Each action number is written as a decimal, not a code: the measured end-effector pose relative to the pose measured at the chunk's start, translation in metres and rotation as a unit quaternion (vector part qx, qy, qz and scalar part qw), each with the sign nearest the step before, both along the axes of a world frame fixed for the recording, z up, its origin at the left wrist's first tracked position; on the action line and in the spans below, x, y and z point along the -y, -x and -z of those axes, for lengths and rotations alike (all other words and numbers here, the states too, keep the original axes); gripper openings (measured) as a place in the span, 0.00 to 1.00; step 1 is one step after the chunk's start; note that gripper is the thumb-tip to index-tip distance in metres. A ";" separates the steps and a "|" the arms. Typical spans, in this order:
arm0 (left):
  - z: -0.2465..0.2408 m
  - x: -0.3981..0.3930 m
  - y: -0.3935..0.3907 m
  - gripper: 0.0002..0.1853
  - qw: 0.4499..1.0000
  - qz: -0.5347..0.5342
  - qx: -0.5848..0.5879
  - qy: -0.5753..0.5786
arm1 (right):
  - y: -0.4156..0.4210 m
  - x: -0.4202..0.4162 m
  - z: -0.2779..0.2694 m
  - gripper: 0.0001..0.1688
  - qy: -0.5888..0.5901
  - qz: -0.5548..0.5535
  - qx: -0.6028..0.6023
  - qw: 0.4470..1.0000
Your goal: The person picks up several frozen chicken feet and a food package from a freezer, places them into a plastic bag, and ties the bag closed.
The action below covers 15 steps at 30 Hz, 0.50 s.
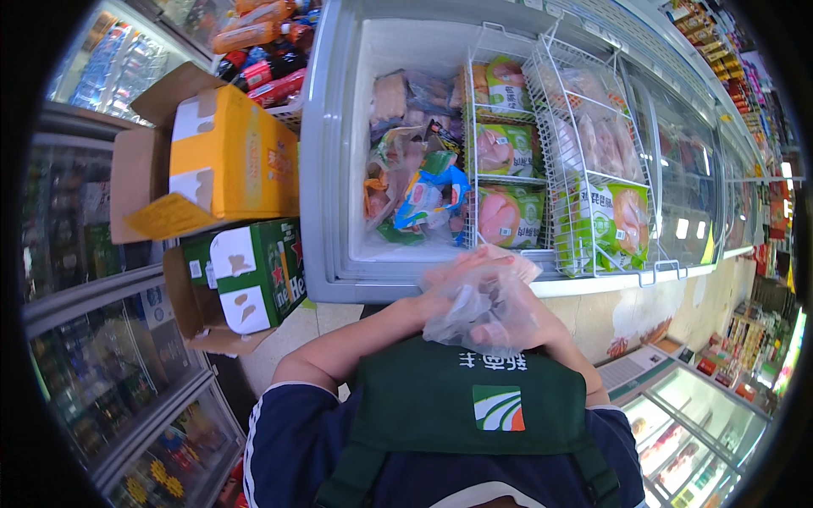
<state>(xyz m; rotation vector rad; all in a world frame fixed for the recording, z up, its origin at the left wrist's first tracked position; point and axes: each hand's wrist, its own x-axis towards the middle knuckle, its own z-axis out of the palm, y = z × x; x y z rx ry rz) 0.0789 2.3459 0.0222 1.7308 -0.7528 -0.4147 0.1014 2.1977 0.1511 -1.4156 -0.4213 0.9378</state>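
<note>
At the front rim of an open chest freezer, both of my hands are on a clear plastic bag (479,311). My left hand (441,282) grips its upper left side and is blurred. My right hand (537,317) holds the right side, partly seen through the film. Something pale pink shows at the top of the bag, but I cannot tell what it is. Just beyond the hands is the freezer's left bin, with a blue and white plastic package (425,197) and other frozen packs. To its right, a white wire basket (470,146) holds green bags of chicken meat (508,216).
A second wire basket (591,171) with bagged meat stands higher on the freezer rim (324,254). At left are an opened yellow carton (248,159) and a green Heineken carton (254,273), with drink bottles (267,70) behind. Glass-door fridges (114,355) line the far left.
</note>
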 end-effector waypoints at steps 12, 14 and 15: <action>0.070 0.044 0.063 0.25 0.999 0.005 0.023 0.047 | 0.053 0.053 0.069 0.24 0.168 -0.045 0.199 0.964; 0.046 0.046 0.059 0.23 1.000 0.002 0.011 0.015 | 0.061 0.070 0.082 0.17 0.172 0.055 0.060 0.982; 0.018 0.045 0.054 0.22 1.000 0.005 -0.018 -0.016 | 0.065 0.078 0.085 0.14 0.171 0.101 -0.007 0.980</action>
